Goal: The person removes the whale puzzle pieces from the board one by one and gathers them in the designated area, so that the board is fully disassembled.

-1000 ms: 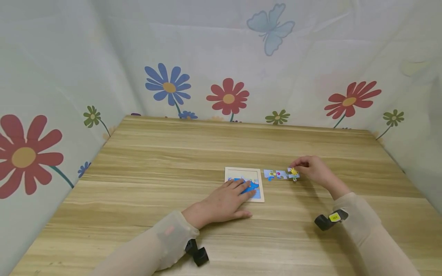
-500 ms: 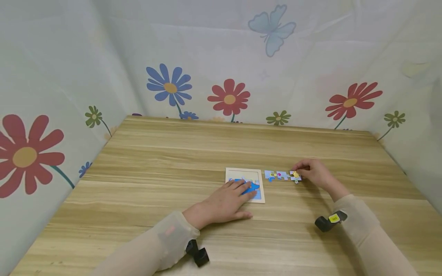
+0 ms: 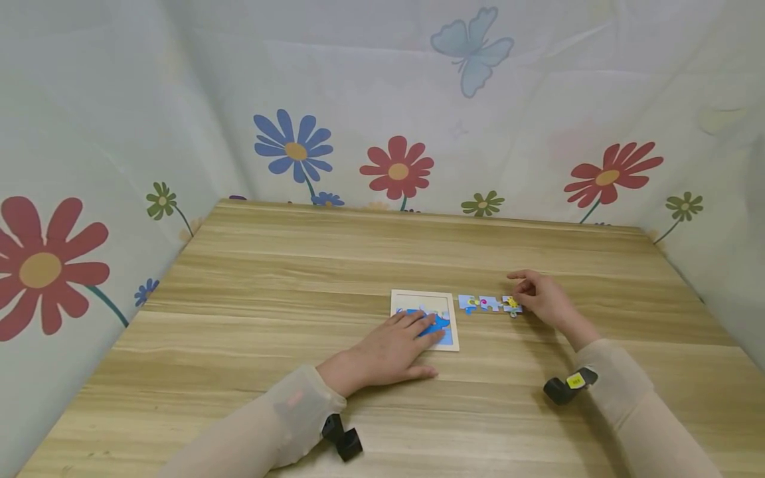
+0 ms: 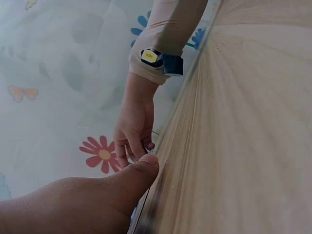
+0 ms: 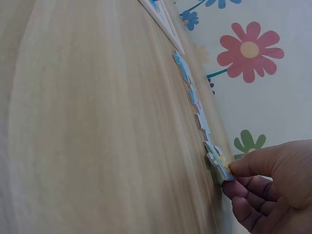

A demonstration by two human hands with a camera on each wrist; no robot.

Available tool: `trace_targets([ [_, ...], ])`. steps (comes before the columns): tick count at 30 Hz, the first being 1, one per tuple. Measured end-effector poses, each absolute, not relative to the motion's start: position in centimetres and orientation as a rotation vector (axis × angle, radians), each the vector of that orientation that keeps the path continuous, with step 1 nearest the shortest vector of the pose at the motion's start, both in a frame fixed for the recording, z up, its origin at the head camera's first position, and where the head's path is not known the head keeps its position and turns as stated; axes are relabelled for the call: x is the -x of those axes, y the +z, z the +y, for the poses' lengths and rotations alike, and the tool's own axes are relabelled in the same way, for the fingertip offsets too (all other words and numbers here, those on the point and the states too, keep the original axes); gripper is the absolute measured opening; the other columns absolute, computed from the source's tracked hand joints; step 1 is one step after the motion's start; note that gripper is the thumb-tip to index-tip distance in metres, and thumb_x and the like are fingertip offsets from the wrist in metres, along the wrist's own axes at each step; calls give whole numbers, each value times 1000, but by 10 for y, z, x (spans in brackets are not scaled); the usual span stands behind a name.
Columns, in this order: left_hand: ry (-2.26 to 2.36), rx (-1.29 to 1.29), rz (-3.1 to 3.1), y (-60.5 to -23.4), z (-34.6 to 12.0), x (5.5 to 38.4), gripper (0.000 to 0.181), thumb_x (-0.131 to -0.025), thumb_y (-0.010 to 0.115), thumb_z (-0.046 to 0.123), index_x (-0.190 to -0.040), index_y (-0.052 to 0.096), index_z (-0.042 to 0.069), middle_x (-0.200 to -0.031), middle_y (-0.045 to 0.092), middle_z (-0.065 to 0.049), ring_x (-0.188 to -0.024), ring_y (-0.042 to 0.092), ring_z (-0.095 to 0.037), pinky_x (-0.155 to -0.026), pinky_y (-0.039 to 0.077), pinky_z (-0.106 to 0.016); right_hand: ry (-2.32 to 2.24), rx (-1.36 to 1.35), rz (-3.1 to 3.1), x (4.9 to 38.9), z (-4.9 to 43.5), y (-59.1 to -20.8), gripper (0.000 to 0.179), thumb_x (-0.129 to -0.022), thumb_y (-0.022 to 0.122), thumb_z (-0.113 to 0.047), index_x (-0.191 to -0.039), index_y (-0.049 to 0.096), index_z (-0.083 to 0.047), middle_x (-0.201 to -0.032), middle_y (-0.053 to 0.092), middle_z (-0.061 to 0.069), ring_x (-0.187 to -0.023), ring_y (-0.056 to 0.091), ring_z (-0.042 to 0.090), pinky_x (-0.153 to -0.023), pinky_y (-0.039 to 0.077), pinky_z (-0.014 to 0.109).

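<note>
My left hand (image 3: 388, 348) rests with fingers spread over a square jigsaw board (image 3: 455, 325), which has a pale wooden border and a blue picture partly hidden under the fingers. To the board's right, three lilac puzzle pieces lie in a row: one with a blue and yellow print (image 3: 468, 303), one with a pink curl (image 3: 488, 304), and one with a yellow sun-like print (image 3: 512, 305). My right hand (image 3: 542, 300) pinches the outer edge of the yellow-printed piece between thumb and a finger. In the right wrist view, that held piece (image 5: 218, 161) has the thumb on its top face.
All of this is on a wood-grain table (image 3: 299, 265). A white cloth with printed flowers (image 3: 396, 171) hangs behind the table and along its sides. Black wrist cameras (image 3: 342, 438) sit on both sleeves.
The yellow-printed piece has shifted slightly right and toward me, with a gap from the middle piece. My right index finger has lifted and straightened. My left hand stays put.
</note>
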State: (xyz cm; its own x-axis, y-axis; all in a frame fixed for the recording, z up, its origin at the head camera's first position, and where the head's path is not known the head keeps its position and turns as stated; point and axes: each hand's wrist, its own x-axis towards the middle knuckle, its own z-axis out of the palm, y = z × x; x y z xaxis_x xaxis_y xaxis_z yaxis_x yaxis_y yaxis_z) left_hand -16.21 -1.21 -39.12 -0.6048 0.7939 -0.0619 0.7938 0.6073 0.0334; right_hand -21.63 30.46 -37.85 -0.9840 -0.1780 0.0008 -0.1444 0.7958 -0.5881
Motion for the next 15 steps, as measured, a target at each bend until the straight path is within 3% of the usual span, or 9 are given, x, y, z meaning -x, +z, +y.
trace_targets([
  [7, -5, -1364, 2756, -390, -12, 161, 68, -95, 39, 62, -152, 31, 24, -158, 31, -6, -147, 27, -26, -119, 25, -44, -938, 261, 2961, 216, 305, -379, 53, -89, 62, -1, -137, 43, 5, -96, 66, 20, -81, 59, 18, -66, 44, 21],
  [15, -8, -1368, 2754, -388, -13, 160, 68, -96, 38, 61, -151, 31, 23, -158, 31, -6, -146, 28, -26, -119, 26, -44, -953, 247, 2954, 213, 304, -378, 55, -89, 62, -3, -139, 40, 6, -96, 66, 21, -78, 57, 16, -66, 44, 21],
])
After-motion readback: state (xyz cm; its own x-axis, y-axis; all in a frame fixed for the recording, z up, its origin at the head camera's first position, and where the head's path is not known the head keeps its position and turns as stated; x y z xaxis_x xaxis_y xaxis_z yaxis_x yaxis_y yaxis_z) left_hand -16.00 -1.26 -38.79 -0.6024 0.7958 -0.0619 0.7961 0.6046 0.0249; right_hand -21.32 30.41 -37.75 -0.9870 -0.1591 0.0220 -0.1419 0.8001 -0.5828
